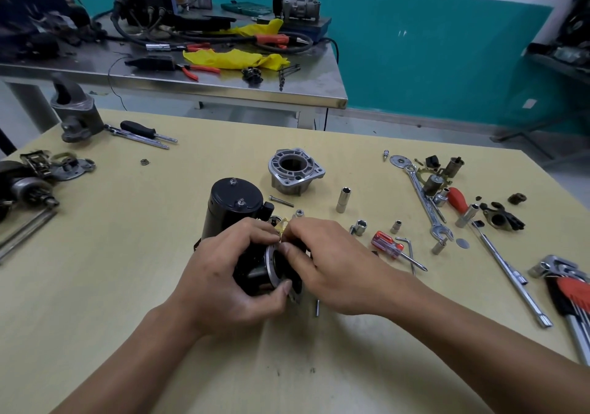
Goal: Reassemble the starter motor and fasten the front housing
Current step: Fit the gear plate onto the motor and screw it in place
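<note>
Roughly midway, by my reckoning: the black starter motor rests before me on the worktop, while the aluminium front housing sits apart beyond it, not yet fitted, and a long bolt lies loose between them. My left hand curls round the motor's near end and grips it. My right hand, fingers bent, pinches the silver ring at its mouth.

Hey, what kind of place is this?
Likely an auto-electrical repair workshop: a half-assembled starter motor, a spanner and sockets on the table, a car compressor on the steel bench.
</note>
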The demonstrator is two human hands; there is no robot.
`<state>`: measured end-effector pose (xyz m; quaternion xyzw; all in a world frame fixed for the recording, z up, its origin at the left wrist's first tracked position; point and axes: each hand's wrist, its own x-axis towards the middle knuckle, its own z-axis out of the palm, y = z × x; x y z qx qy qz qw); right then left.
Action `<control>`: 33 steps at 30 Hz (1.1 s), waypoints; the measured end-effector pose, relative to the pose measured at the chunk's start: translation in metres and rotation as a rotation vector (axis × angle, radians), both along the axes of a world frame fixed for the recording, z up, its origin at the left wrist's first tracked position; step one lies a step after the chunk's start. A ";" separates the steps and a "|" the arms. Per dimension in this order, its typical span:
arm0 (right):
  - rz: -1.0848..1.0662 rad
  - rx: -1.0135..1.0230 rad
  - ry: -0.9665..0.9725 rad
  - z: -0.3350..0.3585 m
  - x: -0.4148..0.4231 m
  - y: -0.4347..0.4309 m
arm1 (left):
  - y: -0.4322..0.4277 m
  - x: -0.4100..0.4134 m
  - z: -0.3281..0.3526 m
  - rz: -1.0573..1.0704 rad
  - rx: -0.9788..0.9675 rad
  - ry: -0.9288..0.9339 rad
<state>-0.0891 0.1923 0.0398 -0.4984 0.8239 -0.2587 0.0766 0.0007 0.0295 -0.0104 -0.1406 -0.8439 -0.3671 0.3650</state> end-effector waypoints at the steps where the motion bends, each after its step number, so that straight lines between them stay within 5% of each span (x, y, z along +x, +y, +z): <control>1: -0.006 0.010 0.010 -0.001 0.001 -0.001 | 0.000 0.000 0.000 0.000 -0.001 0.001; 33: -0.048 -0.017 -0.019 0.000 -0.002 -0.001 | 0.000 -0.001 0.001 0.012 0.000 -0.002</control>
